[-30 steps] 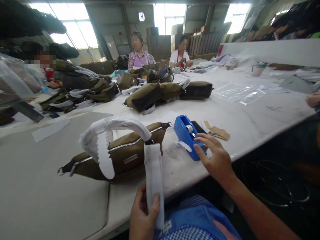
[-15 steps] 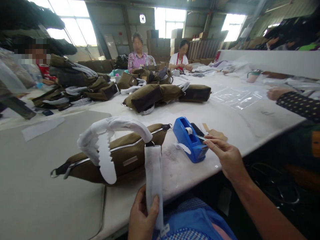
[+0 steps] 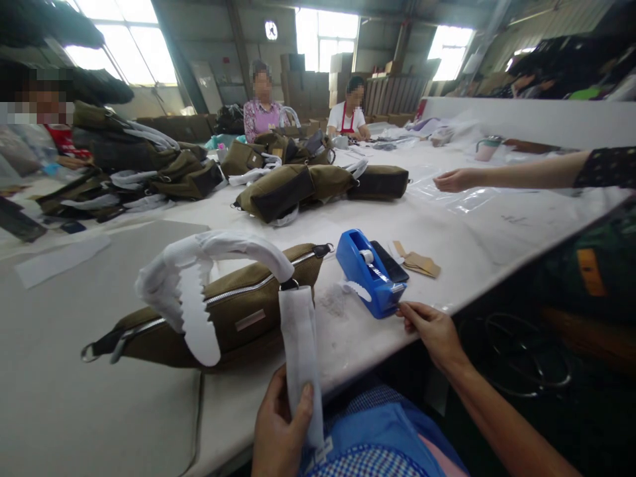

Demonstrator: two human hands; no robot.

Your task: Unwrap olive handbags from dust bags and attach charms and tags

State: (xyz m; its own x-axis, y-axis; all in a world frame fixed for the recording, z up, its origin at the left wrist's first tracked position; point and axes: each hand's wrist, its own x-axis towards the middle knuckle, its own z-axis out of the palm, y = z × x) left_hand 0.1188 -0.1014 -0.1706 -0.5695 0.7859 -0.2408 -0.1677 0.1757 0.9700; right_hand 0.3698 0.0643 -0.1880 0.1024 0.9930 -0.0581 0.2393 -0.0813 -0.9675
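An olive handbag with a silver zip lies before me, its looped handle wrapped in white paper. From a ring near the handle's end hangs a flat strap covered in white wrapping. My left hand grips the lower part of this strap between thumb and fingers. A blue tape dispenser stands right of the bag. Just past its cutting edge, my right hand pinches the end of the clear tape; the tape itself is barely visible at the fingertips.
Beside the dispenser lie a dark flat object and brown paper tags. More olive bags are laid and heaped further back. A co-worker's arm reaches in from the right over clear plastic bags. Other people sit across the table.
My right hand has moved down from above the dispenser's tape to its front cutting edge. My left hand keeps its hold. The co-worker's arm has stretched further left over the table.
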